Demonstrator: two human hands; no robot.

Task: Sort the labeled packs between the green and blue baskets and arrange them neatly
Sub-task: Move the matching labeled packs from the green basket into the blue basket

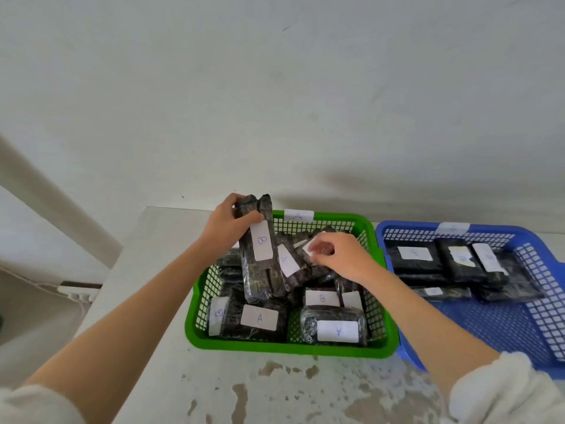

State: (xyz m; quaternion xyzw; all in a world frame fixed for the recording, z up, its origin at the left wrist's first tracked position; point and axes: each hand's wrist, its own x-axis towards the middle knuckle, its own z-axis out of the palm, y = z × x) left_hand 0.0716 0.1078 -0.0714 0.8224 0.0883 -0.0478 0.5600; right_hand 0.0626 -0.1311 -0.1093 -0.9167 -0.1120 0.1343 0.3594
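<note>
A green basket tagged A holds several black wrapped packs with white labels reading A or B. My left hand grips the top of two tall packs standing on end at the basket's back left; the front one is the pack labelled B. My right hand reaches into the basket's back right, its fingers curled on a pack lying there, whose label I cannot read. To the right, a blue basket holds several packs with B labels, laid flat along its far side.
Both baskets sit side by side on a white table with worn, stained patches near the front edge. A pale wall rises behind. To the left, below the table, a power strip lies on the floor.
</note>
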